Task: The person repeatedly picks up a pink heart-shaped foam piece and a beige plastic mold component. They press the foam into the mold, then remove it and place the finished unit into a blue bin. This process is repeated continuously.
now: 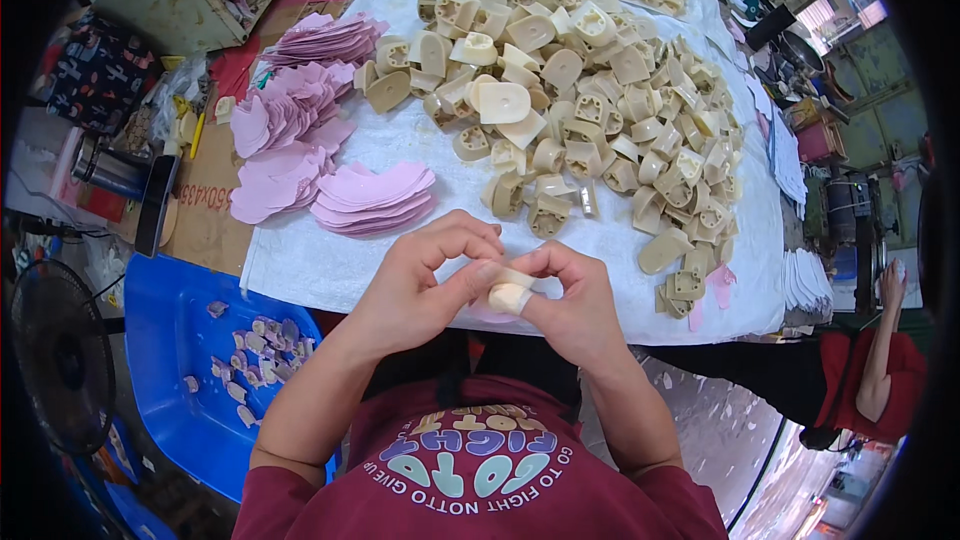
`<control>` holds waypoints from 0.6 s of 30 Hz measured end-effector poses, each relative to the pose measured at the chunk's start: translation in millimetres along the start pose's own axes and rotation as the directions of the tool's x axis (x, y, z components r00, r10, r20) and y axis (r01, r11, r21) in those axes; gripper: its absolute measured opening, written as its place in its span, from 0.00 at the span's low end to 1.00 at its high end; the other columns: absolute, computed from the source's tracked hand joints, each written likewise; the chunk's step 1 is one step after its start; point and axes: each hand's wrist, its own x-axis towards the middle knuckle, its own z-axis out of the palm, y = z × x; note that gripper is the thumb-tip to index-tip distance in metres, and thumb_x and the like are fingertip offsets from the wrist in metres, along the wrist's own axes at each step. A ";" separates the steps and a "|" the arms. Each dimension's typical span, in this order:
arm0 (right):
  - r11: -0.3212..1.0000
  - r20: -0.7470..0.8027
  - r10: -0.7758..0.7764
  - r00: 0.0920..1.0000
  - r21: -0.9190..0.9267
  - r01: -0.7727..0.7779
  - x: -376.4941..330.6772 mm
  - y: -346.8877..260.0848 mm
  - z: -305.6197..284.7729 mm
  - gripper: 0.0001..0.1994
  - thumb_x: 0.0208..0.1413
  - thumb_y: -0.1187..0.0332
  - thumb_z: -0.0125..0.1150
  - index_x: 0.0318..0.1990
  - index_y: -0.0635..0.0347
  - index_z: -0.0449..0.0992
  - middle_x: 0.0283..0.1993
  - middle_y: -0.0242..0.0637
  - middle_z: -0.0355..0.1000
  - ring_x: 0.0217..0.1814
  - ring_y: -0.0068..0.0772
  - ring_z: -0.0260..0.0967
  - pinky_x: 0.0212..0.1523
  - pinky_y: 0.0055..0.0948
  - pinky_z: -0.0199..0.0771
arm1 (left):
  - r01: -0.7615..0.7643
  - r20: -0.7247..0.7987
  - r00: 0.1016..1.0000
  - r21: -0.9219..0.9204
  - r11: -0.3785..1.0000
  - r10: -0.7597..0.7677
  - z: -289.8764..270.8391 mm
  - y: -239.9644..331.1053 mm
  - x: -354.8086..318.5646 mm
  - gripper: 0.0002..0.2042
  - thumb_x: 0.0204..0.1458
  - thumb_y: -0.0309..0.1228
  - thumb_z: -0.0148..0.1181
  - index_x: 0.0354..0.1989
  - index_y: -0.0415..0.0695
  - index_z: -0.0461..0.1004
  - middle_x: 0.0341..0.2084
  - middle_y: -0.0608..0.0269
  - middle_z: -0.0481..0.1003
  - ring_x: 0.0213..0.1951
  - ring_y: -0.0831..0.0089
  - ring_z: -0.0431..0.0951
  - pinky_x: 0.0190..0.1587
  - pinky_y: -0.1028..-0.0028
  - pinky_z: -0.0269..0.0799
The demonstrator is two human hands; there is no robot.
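Close to the table's near edge, both my hands hold one small beige shoe heel [510, 297] between them. My left hand [425, 280] presses its thumb and fingers on the heel's left side. On the other side, the thumb and bent fingers of my right hand [575, 305] pinch the same heel. A bit of pink sheet shows just under the heel; whether it is attached cannot be seen. Beyond my hands spreads a big heap of beige shoe heels [590, 110]. Thin pink cut pieces [372, 202] lie in fanned stacks to the left.
A white sheet [330, 275] covers the table. At lower left stands a blue basin [165, 370] holding several pink-and-beige heels [262, 345]. A phone [157, 205] stands on the left by a metal flask [105, 168], above a black fan [65, 360]. Another person's arm [880, 360] shows at far right.
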 end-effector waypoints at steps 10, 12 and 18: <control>0.782 0.183 -0.398 0.899 -0.445 0.436 -2.7 -16.3 -9.0 0.14 0.42 0.69 0.71 0.39 0.59 0.78 0.35 0.37 0.73 0.41 0.36 0.70 0.46 0.34 0.68 | 0.100 -0.021 0.993 -0.399 0.911 -0.118 12.5 -6.2 -32.6 0.05 0.53 0.19 0.58 0.38 0.39 0.72 0.51 0.59 0.63 0.44 0.74 0.74 0.47 0.72 0.71; 0.653 0.218 -0.530 0.820 -0.513 0.558 -6.9 -24.8 -6.1 0.21 0.42 0.67 0.72 0.45 0.60 0.76 0.43 0.41 0.73 0.47 0.40 0.70 0.50 0.36 0.67 | 0.057 -0.036 0.996 -0.442 0.895 -0.081 4.4 -7.4 -38.4 0.05 0.54 0.19 0.57 0.39 0.39 0.72 0.53 0.59 0.62 0.44 0.77 0.73 0.49 0.74 0.71; 0.913 -0.123 -0.247 0.961 0.303 0.273 -18.0 -1.9 -4.1 0.41 0.46 0.64 0.73 0.65 0.68 0.58 0.68 0.46 0.58 0.69 0.38 0.57 0.64 0.38 0.58 | -0.293 -0.184 0.946 -0.129 0.947 0.268 11.0 6.9 -39.0 0.10 0.48 0.14 0.60 0.38 0.39 0.73 0.54 0.46 0.63 0.51 0.58 0.75 0.50 0.67 0.73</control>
